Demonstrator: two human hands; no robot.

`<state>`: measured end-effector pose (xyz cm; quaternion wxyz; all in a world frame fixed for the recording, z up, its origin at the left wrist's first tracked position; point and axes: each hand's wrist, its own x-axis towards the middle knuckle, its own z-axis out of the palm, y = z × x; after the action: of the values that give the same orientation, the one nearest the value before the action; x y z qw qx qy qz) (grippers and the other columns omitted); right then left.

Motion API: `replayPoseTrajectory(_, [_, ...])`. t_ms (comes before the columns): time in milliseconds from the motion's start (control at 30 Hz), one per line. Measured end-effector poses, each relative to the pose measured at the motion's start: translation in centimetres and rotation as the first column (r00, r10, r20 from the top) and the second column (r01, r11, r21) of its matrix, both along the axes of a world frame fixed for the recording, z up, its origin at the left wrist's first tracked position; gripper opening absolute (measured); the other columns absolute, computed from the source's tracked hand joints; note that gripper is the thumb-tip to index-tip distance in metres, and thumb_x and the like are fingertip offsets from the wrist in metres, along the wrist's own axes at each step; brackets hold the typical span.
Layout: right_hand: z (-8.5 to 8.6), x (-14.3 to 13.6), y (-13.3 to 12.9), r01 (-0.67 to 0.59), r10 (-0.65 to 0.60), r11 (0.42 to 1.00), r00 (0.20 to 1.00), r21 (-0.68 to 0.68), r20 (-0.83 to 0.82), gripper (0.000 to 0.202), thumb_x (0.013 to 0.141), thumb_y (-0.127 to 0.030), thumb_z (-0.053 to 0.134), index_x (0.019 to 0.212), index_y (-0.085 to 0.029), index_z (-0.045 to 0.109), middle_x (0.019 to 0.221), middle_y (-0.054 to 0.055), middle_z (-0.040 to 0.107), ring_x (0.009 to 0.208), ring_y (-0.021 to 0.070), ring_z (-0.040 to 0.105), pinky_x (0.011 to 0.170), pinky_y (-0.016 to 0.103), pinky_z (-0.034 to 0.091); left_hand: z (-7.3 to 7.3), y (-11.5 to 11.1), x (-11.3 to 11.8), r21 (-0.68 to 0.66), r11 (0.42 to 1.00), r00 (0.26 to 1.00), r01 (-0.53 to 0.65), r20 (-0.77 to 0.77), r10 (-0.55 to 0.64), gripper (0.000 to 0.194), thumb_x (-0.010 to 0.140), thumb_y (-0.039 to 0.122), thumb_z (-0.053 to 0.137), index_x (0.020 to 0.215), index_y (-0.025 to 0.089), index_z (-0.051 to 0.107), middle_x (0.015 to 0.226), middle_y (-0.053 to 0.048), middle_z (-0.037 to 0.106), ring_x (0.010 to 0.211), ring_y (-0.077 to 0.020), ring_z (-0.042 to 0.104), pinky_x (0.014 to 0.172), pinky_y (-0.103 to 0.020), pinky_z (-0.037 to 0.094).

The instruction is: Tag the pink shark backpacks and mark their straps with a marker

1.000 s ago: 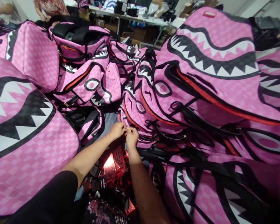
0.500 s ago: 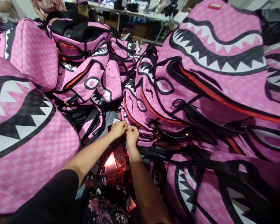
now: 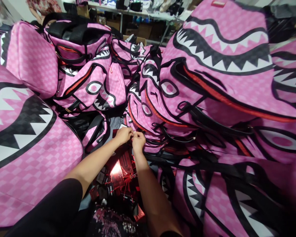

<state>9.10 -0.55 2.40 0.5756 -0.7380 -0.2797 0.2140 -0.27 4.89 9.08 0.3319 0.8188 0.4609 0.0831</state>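
My left hand [image 3: 124,135] and my right hand [image 3: 138,141] meet in the middle of the view, fingertips pinched together. Whatever lies between the fingers is too small to make out. Just beyond them is a pink checkered backpack [image 3: 135,113] with a red-lined zip opening and a printed eye. A small white tag [image 3: 123,126] shows behind my left hand. Below my forearms lies a pile of shiny red tags [image 3: 117,172] with red strings, mixed with dark tags.
Pink shark-mouth backpacks crowd both sides, a large one [image 3: 224,49] at right and another [image 3: 34,144] at left. Behind stands a long white table [image 3: 148,13] loaded with goods. A person in a patterned top [image 3: 48,7] is at the back left.
The view has shifted slightly, so the backpacks sit a little further left. Both hands stay pinched together in nearly the same place.
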Motion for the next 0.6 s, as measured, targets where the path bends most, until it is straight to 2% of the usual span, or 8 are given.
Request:
replayPoseTrajectory(333, [0.06,-0.28,-0.01,0.034,-0.034,0.999,0.999,-0.04,0.001,0.022,0.076,-0.04,0.054,0.069,-0.02,0.059,0.065,0.002,0.062,0.066,0.019,0.055,0.067,0.03,0.044,0.29,0.08,-0.13,0.002,1.0,1.0,-0.012,-0.003,0.012,0.017,0.082,0.017,0.055,0.093,0.02,0.068,0.091,-0.005,0.073,0.087,-0.0188,0.066,0.075,-0.026,0.047])
replayPoseTrajectory(500, [0.14,-0.22,-0.11,0.041,-0.041,0.998,0.999,-0.046,0.006,0.022,0.077,-0.04,0.055,0.068,-0.02,0.059,0.065,0.002,0.062,0.068,0.0194,0.056,0.067,0.03,0.045,0.14,0.04,-0.16,-0.012,1.0,0.999,0.028,0.017,-0.028,0.019,0.085,0.018,0.054,0.094,0.023,0.069,0.093,-0.003,0.073,0.088,-0.0163,0.066,0.075,-0.023,0.047])
replayPoseTrajectory(600, [0.21,-0.17,-0.15,0.042,-0.041,0.998,0.999,-0.043,0.013,0.021,0.077,-0.039,0.055,0.067,-0.02,0.059,0.065,0.002,0.062,0.068,0.0195,0.056,0.067,0.03,0.045,0.27,0.0,-0.19,-0.001,1.0,1.0,-0.001,0.007,0.001,0.019,0.083,0.017,0.055,0.094,0.021,0.069,0.091,-0.004,0.073,0.087,-0.0179,0.066,0.077,-0.025,0.047])
